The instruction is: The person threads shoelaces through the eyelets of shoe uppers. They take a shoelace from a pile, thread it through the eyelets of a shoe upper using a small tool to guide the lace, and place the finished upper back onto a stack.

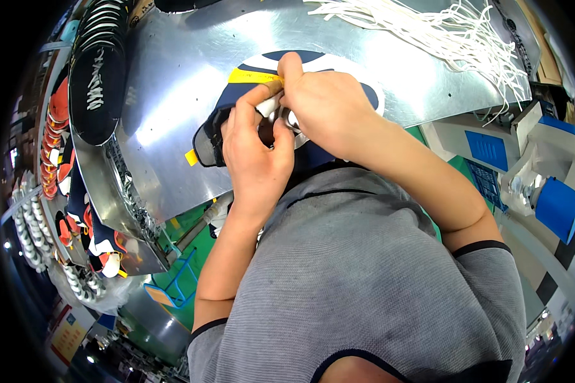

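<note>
A navy shoe upper [227, 100] with white stripes lies on the metal table in front of me. Across it runs a yellow strip [252, 76] with small dark marks. My left hand [255, 143] is curled round the side of the upper near its dark padded collar [207, 140], thumb and forefinger bent toward each other. A bit of white material [269, 106] shows by its fingertips. My right hand [329, 105] is closed over the upper's middle, thumb and forefinger pinched at the yellow strip's end. What it pinches is hidden. Shiny round metal [291, 119] shows between the hands.
A bundle of white laces [421, 29] spreads over the table's far right. A row of stacked black shoe parts [96, 83] stands along the left edge of the metal table [166, 76]. Orange and navy shoe parts [76, 217] hang beyond it. White-and-blue equipment [524, 172] stands at right.
</note>
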The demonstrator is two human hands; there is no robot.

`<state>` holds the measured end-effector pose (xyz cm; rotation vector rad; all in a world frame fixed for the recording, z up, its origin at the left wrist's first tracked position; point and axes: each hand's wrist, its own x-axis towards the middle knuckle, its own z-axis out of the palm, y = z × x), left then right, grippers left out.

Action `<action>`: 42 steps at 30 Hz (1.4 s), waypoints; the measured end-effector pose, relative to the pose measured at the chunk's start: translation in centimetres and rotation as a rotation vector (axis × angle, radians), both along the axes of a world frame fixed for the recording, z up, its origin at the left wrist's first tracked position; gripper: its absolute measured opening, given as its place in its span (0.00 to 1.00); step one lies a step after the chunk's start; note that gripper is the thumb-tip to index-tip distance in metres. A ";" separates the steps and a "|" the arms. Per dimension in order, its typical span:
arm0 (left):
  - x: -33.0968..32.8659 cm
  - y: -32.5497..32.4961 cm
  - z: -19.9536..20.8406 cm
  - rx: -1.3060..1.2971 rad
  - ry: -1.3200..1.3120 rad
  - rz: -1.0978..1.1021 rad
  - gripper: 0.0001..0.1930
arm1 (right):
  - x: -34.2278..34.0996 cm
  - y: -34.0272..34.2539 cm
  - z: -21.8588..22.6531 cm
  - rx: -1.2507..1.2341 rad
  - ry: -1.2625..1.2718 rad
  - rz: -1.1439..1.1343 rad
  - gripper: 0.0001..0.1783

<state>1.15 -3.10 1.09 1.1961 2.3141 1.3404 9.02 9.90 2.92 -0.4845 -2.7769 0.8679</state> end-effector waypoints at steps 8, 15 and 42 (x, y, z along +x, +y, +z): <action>-0.9 0.8 0.4 0.106 -0.364 0.160 0.19 | 5.8 2.8 1.4 -0.096 0.033 -0.193 0.12; -3.1 0.2 2.9 0.294 -0.885 -0.014 0.18 | 4.8 2.3 -2.8 -0.036 0.164 -0.355 0.11; -1.3 2.4 3.6 0.124 0.410 -0.203 0.12 | 4.5 1.3 -1.5 -1.191 0.282 -0.215 0.09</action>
